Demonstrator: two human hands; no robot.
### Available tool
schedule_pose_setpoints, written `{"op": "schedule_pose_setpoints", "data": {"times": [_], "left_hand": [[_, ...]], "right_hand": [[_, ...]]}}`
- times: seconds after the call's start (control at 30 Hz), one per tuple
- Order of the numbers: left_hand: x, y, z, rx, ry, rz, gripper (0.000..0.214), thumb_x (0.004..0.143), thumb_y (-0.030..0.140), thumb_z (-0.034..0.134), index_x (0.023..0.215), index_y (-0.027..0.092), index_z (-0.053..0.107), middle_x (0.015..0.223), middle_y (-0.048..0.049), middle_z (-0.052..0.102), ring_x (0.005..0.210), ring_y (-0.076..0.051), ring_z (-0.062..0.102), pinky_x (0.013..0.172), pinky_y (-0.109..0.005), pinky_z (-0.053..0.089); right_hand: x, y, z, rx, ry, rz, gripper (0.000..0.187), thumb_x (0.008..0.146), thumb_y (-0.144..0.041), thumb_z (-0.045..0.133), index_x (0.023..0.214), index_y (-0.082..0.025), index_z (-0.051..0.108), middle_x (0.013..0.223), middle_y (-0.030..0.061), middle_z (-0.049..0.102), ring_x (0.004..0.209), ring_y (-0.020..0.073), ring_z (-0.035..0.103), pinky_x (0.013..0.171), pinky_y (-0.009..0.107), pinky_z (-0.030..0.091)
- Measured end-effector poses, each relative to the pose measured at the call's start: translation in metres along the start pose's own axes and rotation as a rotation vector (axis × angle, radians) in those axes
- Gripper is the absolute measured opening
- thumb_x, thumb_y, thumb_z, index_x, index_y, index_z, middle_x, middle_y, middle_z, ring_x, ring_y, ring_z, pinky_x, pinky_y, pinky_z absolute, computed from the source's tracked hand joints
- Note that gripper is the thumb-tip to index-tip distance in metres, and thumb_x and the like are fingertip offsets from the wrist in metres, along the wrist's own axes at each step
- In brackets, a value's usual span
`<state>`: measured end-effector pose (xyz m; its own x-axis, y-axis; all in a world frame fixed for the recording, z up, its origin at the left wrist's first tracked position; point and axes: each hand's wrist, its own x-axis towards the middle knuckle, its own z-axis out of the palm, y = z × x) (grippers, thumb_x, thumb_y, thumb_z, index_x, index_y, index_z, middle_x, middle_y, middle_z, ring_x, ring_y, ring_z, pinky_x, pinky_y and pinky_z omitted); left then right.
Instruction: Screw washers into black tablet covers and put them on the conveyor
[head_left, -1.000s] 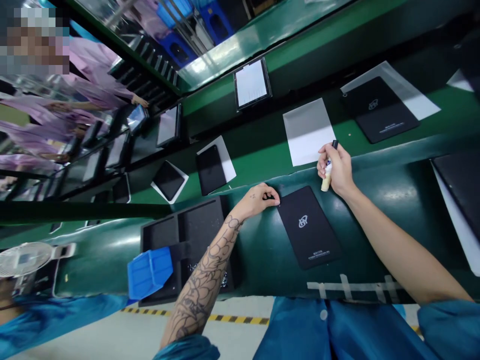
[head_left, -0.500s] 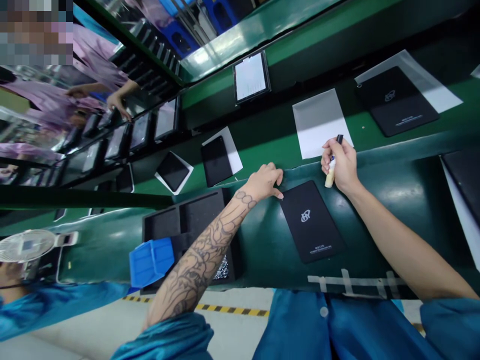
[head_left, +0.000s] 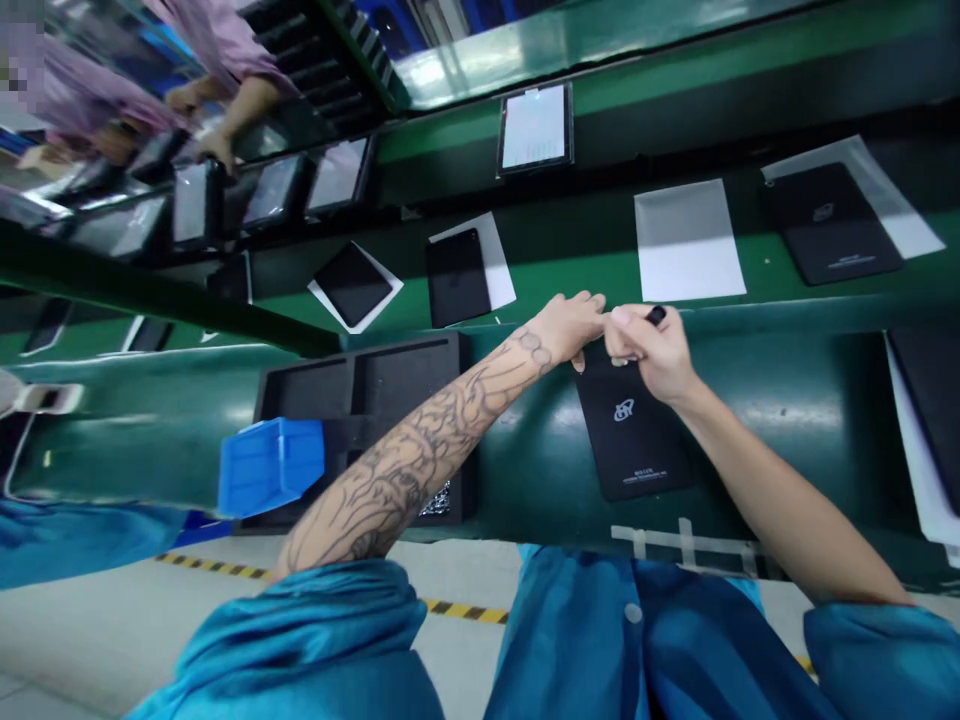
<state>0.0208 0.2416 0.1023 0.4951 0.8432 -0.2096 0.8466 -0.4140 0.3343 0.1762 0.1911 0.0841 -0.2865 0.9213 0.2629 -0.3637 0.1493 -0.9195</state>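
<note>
A black tablet lies back side up on the green bench, with a pale logo and small print on it. My left hand is over its upper left corner, thumb low at the edge and fingers stretched out toward my right hand. Wrapped round a marker pen, my right hand is above the tablet's top edge. Only the pen's black end shows; the rest is hidden in my fist. The two hands meet or nearly meet, and they cover the tablet's upper edge.
Left of the tablet is a black compartment tray with small shiny parts and a blue bin. Beyond the bench edge, a white sheet and several tablets lie on the green belt. A co-worker's hand is at far left.
My right hand has come left and turned, with the pen still in it. My left hand has shifted right toward it. The camera view has swung slightly.
</note>
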Motion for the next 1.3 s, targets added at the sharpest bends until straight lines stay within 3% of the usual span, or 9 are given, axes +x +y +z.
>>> {"op": "schedule_pose_setpoints", "data": {"times": [0.1, 0.17, 0.27, 0.37, 0.47, 0.67, 0.9, 1.07, 1.3], "left_hand": [[-0.069, -0.02, -0.007, 0.057, 0.075, 0.019, 0.024, 0.102, 0.029, 0.078, 0.122, 0.017, 0.074, 0.129, -0.0101, 0.071, 0.118, -0.024, 0.06, 0.105, -0.036, 0.048], [-0.127, -0.041, -0.001, 0.058, 0.274, -0.019, 0.021, 0.112, 0.037, 0.064, 0.115, 0.019, 0.074, 0.118, -0.0097, 0.073, 0.112, -0.024, 0.061, 0.105, -0.038, 0.049], [-0.218, -0.076, 0.021, 0.027, 0.535, -0.293, 0.026, 0.114, 0.04, 0.058, 0.11, 0.018, 0.071, 0.11, -0.0094, 0.072, 0.109, -0.028, 0.063, 0.102, -0.044, 0.051], [-0.29, -0.103, 0.051, 0.07, 0.529, -0.493, 0.032, 0.11, 0.049, 0.06, 0.12, 0.021, 0.069, 0.119, -0.0123, 0.072, 0.114, -0.034, 0.064, 0.107, -0.051, 0.051], [-0.327, -0.111, 0.08, 0.064, 0.509, -0.648, 0.043, 0.109, 0.055, 0.057, 0.132, 0.021, 0.069, 0.133, -0.0168, 0.067, 0.126, -0.039, 0.06, 0.115, -0.059, 0.047], [-0.325, -0.096, 0.108, -0.103, 0.544, -0.758, 0.052, 0.117, 0.048, 0.037, 0.154, 0.019, 0.06, 0.162, -0.0204, 0.05, 0.153, -0.041, 0.044, 0.129, -0.064, 0.037], [-0.318, -0.081, 0.11, -0.143, 0.472, -0.632, 0.052, 0.118, 0.04, 0.039, 0.169, 0.03, 0.046, 0.178, -0.0102, 0.04, 0.166, -0.037, 0.032, 0.137, -0.064, 0.029], [-0.311, -0.077, 0.112, -0.092, 0.53, -0.624, 0.033, 0.114, 0.036, 0.053, 0.141, 0.023, 0.064, 0.156, -0.0162, 0.058, 0.151, -0.039, 0.048, 0.128, -0.064, 0.039], [-0.307, -0.08, 0.11, -0.039, 0.648, -0.534, 0.009, 0.11, 0.028, 0.064, 0.112, 0.024, 0.072, 0.113, -0.0088, 0.076, 0.11, -0.029, 0.068, 0.104, -0.048, 0.051]], "right_hand": [[0.006, 0.022, 0.017, 0.01, -0.068, -0.012, 0.072, 0.108, -0.062, 0.069, 0.054, -0.021, 0.043, 0.054, -0.002, 0.04, 0.051, 0.0109, 0.035, 0.052, 0.029, 0.029], [0.01, 0.032, 0.024, 0.016, -0.106, -0.008, 0.073, 0.11, -0.06, 0.067, 0.054, -0.021, 0.041, 0.054, -0.0023, 0.039, 0.051, 0.0102, 0.034, 0.052, 0.029, 0.027], [0.015, 0.041, 0.031, 0.034, -0.147, 0.008, 0.072, 0.112, -0.056, 0.066, 0.055, -0.022, 0.038, 0.054, -0.0035, 0.036, 0.05, 0.0097, 0.032, 0.052, 0.03, 0.025], [0.02, 0.048, 0.035, 0.044, -0.164, 0.046, 0.071, 0.112, -0.055, 0.066, 0.057, -0.022, 0.036, 0.054, -0.0045, 0.034, 0.049, 0.0094, 0.031, 0.051, 0.03, 0.024], [0.023, 0.056, 0.039, 0.037, -0.168, 0.074, 0.07, 0.111, -0.056, 0.067, 0.058, -0.022, 0.036, 0.054, -0.0046, 0.034, 0.049, 0.0094, 0.03, 0.05, 0.029, 0.023], [0.017, 0.062, 0.037, -0.041, -0.158, 0.063, 0.068, 0.114, -0.052, 0.063, 0.059, -0.022, 0.037, 0.055, -0.0042, 0.034, 0.05, 0.0098, 0.03, 0.052, 0.031, 0.022], [0.001, 0.063, 0.033, -0.254, -0.193, -0.059, 0.061, 0.117, -0.039, 0.058, 0.066, -0.021, 0.031, 0.058, -0.004, 0.028, 0.051, 0.01, 0.026, 0.053, 0.033, 0.019], [0.0, 0.06, 0.035, -0.296, -0.215, -0.113, 0.056, 0.115, -0.03, 0.057, 0.068, -0.022, 0.029, 0.06, -0.0043, 0.023, 0.052, 0.0103, 0.02, 0.052, 0.034, 0.017], [0.001, 0.059, 0.037, -0.27, -0.215, -0.174, 0.051, 0.112, -0.017, 0.058, 0.072, -0.022, 0.027, 0.065, -0.0049, 0.02, 0.054, 0.0097, 0.019, 0.052, 0.032, 0.017]]}}
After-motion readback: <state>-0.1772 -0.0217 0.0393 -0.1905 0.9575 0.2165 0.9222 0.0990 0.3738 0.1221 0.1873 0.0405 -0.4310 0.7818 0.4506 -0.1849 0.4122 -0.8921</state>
